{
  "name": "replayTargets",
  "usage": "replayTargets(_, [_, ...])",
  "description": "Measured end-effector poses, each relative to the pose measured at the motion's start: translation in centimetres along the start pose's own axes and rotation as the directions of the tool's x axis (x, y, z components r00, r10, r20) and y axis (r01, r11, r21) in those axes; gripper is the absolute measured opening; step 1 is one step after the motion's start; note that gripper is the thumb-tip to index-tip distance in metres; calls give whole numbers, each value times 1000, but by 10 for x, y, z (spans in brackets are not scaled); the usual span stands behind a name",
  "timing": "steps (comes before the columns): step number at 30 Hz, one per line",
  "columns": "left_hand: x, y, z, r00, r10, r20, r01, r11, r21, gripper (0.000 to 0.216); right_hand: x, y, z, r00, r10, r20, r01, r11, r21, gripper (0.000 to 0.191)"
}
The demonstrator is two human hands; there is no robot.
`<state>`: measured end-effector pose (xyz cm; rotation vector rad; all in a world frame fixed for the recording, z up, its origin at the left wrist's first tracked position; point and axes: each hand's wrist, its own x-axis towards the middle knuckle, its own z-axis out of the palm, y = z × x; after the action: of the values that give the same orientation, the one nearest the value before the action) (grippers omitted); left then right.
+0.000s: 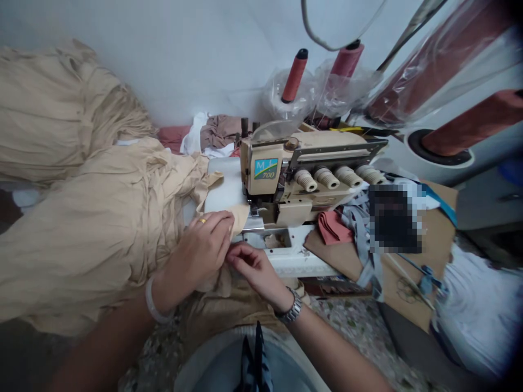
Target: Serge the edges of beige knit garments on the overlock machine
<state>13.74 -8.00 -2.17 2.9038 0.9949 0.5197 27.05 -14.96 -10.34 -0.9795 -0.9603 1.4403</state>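
Note:
My left hand [202,247] lies on beige fabric [102,223] at the front of a cream overlock sewing machine [286,174], fingers curled and pressing the cloth toward the needle area; a ring and a pale bangle show on it. My right hand [251,267], with a metal wristwatch, pinches the same fabric's edge just below the machine bed [286,256]. The two hands touch each other. The cloth spreads in gathered folds to the left and hangs down between my arms.
More beige cloth [49,109] is heaped at the back left. Red thread cones [295,76] in plastic stand behind the machine. Brown cardboard [408,267], a red cloth scrap [333,226] and grey strips lie at the right. A white wall is behind.

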Motion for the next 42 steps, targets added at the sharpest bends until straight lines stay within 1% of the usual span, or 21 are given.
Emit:
replayTargets(2, [6,-6,1,1000,18,19,-17,1000,-20,36,3,2,2,994,-21,-103,27,998,59,30])
replayTargets(3, [8,-8,2,1000,9,27,-9,1000,-10,39,4,2,2,993,8,-114,4,995,102,36])
replayTargets(6, [12,-12,1,999,-30,44,29,999,21,44,5,-1,3,993,118,-13,-115,984,137,41])
replayTargets(8, [12,-14,1,997,-44,56,43,999,16,47,2,-7,-1,993,119,25,-120,990,69,38])
replayTargets(10, [12,-14,2,996,-55,70,54,998,12,47,-6,-15,-9,996,86,-15,-87,996,-21,36])
replayTargets(12, [11,-12,5,995,-74,71,71,997,34,46,-17,-23,-19,992,117,-53,-120,991,-51,39])
replayTargets(15, [12,-5,11,994,-94,62,89,992,86,46,-36,-29,-35,967,240,-81,-238,971,33,41])
replayTargets(17, [14,2,14,994,-96,50,90,990,106,46,-45,-30,-43,951,281,-131,-273,959,71,42])
replayTargets(19, [19,8,17,995,-95,36,90,989,118,46,-50,-30,-51,942,267,-205,-260,964,59,43])
replayTargets(23, [31,15,19,996,-94,11,91,984,152,39,-50,-29,-61,940,144,-309,-164,986,-40,42])
replayTargets(25, [34,17,20,995,-99,-3,98,982,158,35,-49,-29,-63,944,108,-311,-135,989,-68,42])
replayTargets(27, [35,17,20,995,-99,-6,99,983,156,33,-48,-30,-63,953,107,-282,-134,988,-79,43])
replayTargets(30, [41,7,24,996,-87,0,86,983,165,33,-47,-29,-61,965,120,-233,-141,987,-76,43])
replayTargets(34, [67,-29,27,996,-84,32,78,985,152,37,-39,-28,-55,980,106,-167,-122,988,-90,43])
replayTargets(35, [73,-39,25,997,-70,14,67,988,140,37,-37,-28,-53,984,97,-148,-113,988,-104,43])
replayTargets(36, [77,-46,23,998,-53,-39,57,990,127,38,-35,-28,-52,987,89,-131,-105,987,-120,43])
replayTargets(38, [72,-49,16,976,-32,-213,51,995,85,40,-32,-28,-51,991,74,-112,-92,982,-167,41])
replayTargets(39, [62,-45,13,954,-35,-297,49,998,43,39,-32,-27,-51,992,63,-113,-84,978,-193,39])
replayTargets(40, [47,-36,11,936,-55,-348,51,998,-20,36,-31,-27,-51,991,47,-123,-73,974,-217,35])
replayTargets(41, [29,-25,10,933,-85,-350,48,993,-112,31,-30,-26,-51,988,17,-154,-54,970,-236,31])
replayTargets(42, [8,-14,12,951,-107,-289,42,974,-224,22,-28,-25,-50,977,-26,-212,-28,969,-247,29])
